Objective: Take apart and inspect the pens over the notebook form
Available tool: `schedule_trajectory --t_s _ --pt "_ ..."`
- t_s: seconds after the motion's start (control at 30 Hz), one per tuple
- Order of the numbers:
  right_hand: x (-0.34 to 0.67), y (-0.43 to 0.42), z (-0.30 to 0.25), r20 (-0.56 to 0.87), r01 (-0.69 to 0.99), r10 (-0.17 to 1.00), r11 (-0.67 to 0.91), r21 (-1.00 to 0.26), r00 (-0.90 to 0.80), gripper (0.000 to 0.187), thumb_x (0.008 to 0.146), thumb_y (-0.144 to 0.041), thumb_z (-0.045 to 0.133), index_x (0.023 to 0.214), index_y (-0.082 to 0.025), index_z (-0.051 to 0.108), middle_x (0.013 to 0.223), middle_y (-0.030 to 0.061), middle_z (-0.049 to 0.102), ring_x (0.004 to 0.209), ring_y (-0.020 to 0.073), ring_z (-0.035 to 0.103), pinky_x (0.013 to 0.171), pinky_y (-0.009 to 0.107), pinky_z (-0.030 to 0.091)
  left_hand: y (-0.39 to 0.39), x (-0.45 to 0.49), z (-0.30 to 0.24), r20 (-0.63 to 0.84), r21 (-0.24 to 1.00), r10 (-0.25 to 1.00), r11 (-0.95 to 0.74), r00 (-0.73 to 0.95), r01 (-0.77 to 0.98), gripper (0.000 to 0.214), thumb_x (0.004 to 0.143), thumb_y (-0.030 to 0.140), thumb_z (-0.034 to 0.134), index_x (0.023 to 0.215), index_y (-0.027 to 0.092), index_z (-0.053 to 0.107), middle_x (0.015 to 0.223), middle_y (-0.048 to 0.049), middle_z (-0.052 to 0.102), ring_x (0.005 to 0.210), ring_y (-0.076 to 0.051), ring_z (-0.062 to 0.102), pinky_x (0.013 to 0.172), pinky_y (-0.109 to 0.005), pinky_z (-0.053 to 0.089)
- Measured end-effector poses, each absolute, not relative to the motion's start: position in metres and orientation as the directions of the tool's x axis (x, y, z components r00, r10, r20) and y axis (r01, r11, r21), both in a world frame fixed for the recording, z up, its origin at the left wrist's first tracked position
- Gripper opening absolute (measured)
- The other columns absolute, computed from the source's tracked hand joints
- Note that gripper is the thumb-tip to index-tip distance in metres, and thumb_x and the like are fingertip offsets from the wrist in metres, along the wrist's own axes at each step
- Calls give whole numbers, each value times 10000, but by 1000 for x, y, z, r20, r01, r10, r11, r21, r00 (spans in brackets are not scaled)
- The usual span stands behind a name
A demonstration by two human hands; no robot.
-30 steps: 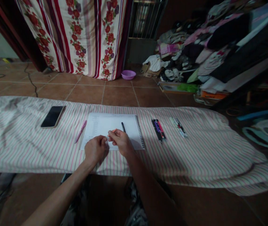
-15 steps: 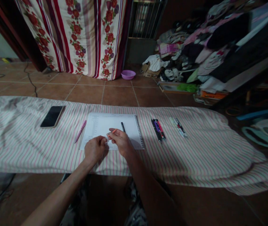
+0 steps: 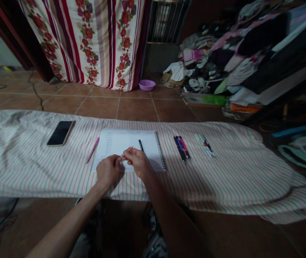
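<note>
My left hand [image 3: 108,171] and my right hand [image 3: 137,162] meet over the lower edge of a white spiral notebook [image 3: 147,143] on a striped cloth-covered table [image 3: 34,165]. Both are closed on a thin orange pen [image 3: 129,148], pinched between their fingertips with its tip sticking out toward the page. A black pen [image 3: 141,145] lies on the notebook just beyond my right hand. A pink pen [image 3: 92,149] lies left of the notebook.
A dark phone [image 3: 60,133] lies at the left of the table. Two groups of pens [image 3: 182,148] [image 3: 204,144] lie to the right. Beyond are a tiled floor, a floral curtain [image 3: 96,39], a purple bowl [image 3: 146,85] and piled clothes [image 3: 222,61].
The hands have stayed together over the notebook; more of the orange pen now shows between the fingertips. Nothing else on the table has moved.
</note>
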State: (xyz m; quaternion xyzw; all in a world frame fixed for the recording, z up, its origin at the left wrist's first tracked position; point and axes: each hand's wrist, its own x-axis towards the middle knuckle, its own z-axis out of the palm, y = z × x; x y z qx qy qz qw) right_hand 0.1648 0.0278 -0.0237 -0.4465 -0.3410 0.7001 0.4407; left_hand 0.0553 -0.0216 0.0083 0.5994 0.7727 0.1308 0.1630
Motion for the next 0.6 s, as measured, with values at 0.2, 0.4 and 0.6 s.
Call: schedule_trajectory --t_s 0.2,0.4,0.6 --pt "166 29 -23 -308 -308 920 -374 -875 -243 372 514 -420 782 634 -151 554 652 9 603 593 92 526 449 202 256 -23 56 8 -80 386 970 244 -231 890 321 903 349 385 979 232 674 884 -57 719 813 -210 649 619 -282 344" --pt "165 29 -28 -317 -295 925 -368 -882 -209 369 551 -456 769 614 -157 563 614 13 598 575 101 520 462 221 296 -27 59 5 -6 300 986 163 -169 940 344 916 341 347 1017 224 655 936 -53 706 802 -206 647 594 -281 339" --pt "167 29 -27 -313 -307 918 -379 -873 -242 323 555 -404 777 597 -134 606 584 16 602 550 93 527 535 241 378 -26 59 6 -84 343 974 227 -211 911 323 892 342 388 970 226 679 880 -72 716 811 -222 648 620 -284 358"
